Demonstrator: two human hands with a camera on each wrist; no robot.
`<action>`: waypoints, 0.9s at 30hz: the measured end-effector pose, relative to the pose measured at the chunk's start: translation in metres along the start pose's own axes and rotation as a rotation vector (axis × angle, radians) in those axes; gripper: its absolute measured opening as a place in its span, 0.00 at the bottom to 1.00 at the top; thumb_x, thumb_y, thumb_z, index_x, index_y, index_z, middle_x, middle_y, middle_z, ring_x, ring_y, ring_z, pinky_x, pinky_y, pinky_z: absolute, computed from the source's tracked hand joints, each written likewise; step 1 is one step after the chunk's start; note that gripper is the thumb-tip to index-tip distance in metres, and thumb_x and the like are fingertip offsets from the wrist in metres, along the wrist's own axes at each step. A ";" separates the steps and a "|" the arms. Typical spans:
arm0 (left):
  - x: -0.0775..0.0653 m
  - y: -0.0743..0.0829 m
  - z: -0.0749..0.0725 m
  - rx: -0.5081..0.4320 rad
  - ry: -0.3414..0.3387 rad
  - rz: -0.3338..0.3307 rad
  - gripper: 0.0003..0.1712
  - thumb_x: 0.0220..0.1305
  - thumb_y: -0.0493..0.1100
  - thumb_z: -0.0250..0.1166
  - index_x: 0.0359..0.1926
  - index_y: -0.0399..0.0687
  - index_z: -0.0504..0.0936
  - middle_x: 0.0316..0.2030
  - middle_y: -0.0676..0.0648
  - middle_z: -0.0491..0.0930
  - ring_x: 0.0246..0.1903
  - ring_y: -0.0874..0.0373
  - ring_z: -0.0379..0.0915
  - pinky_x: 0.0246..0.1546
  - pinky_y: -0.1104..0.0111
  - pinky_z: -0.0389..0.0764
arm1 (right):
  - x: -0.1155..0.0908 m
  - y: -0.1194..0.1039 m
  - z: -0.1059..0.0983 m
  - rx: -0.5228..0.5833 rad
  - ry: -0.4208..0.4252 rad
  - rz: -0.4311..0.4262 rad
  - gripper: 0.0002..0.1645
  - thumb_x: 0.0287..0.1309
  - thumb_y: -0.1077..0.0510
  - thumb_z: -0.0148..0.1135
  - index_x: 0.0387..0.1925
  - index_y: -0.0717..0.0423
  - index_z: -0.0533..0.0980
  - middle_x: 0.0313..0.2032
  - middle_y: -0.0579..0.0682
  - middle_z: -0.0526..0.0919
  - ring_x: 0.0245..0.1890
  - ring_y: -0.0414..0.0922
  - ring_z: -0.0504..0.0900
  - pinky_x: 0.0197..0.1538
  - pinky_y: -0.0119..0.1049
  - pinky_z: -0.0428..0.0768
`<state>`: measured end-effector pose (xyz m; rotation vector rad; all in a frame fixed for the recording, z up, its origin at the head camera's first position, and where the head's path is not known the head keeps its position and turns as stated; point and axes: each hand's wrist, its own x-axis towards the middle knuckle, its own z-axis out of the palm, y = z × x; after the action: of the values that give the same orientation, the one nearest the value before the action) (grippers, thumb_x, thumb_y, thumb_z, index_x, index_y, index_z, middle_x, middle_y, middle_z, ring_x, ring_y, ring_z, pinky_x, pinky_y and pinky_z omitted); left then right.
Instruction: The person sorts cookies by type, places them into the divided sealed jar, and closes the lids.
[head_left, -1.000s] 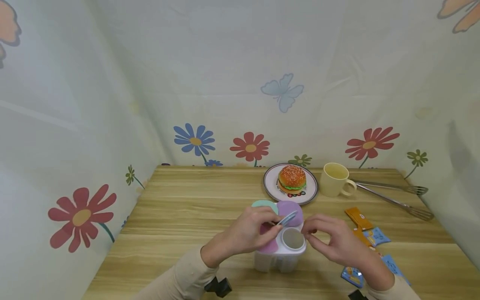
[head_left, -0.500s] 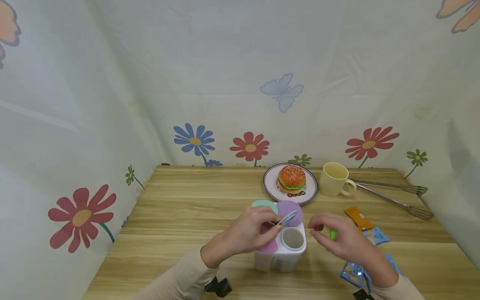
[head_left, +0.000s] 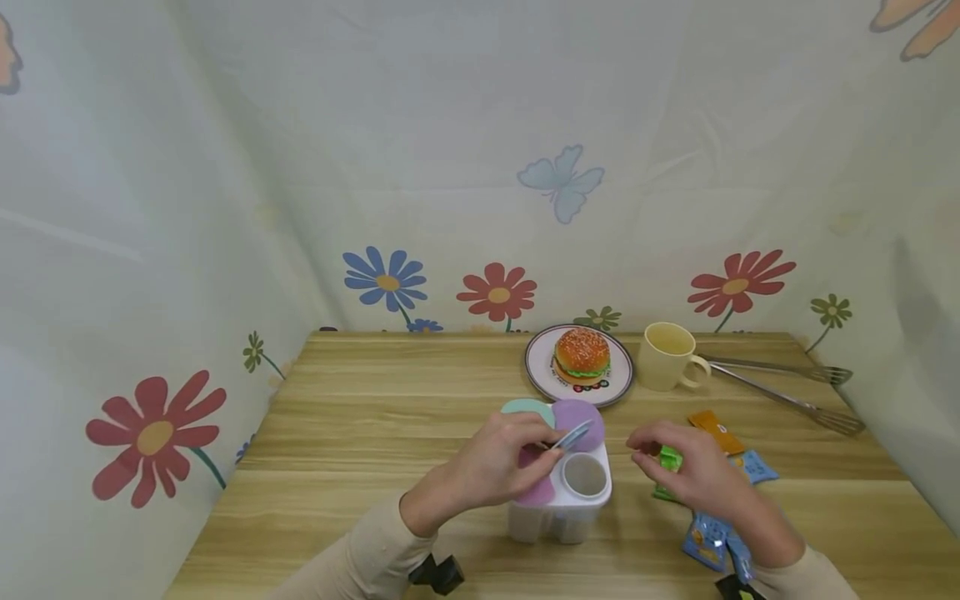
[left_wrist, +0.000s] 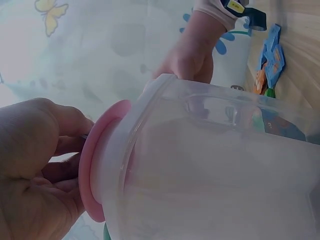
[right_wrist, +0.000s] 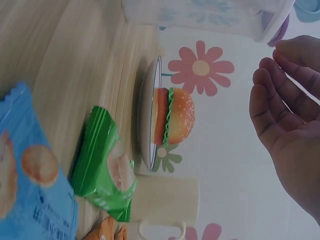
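Clear-walled container [head_left: 575, 527] with white top is seen upright on the wooden table [head_left: 390, 417], between the two hands. Round opening [head_left: 585, 477] at its near right corner is seen uncovered; the other corners are covered by a pink lid [head_left: 542, 493], a teal lid [head_left: 527, 407] and a purple lid [head_left: 581, 423]. Light-blue lid [head_left: 575, 435] is pinched between thumb and fingers of the left hand [head_left: 502, 462], tilted, above the container and just beside the opening. Right hand [head_left: 693, 471] is held apart from the container, to its right; fingers loosely bent, narrow gap to the thumb, nothing seen in grasp. Green packet [right_wrist: 102, 167] on the table is partly hidden by that hand in the head view. Orange packet [head_left: 716, 433] and blue packets [head_left: 705, 540] are scattered nearby. Beyond the container, burger [head_left: 582, 354] is borne on a plate [head_left: 540, 379]; yellow mug [head_left: 663, 364] is placed just beside it
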<state>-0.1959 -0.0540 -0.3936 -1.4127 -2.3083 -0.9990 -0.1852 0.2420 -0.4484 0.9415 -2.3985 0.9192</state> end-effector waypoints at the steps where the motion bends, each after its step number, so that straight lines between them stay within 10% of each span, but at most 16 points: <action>1: 0.000 0.000 0.000 -0.003 -0.002 -0.003 0.08 0.61 0.38 0.67 0.40 0.39 0.86 0.33 0.49 0.85 0.33 0.69 0.77 0.34 0.85 0.77 | -0.001 0.001 -0.001 -0.002 -0.001 0.011 0.19 0.51 0.68 0.70 0.38 0.41 0.79 0.35 0.35 0.82 0.32 0.30 0.78 0.33 0.31 0.81; 27: -0.001 -0.001 0.001 -0.017 -0.016 -0.011 0.08 0.61 0.37 0.67 0.41 0.39 0.86 0.34 0.48 0.85 0.34 0.68 0.77 0.36 0.85 0.77 | -0.051 0.029 -0.017 -0.135 -0.157 0.248 0.10 0.50 0.60 0.73 0.36 0.50 0.82 0.32 0.39 0.84 0.30 0.26 0.76 0.30 0.30 0.80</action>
<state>-0.1964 -0.0541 -0.3957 -1.4208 -2.3265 -1.0168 -0.1683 0.2923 -0.4781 0.7005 -2.7189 0.7793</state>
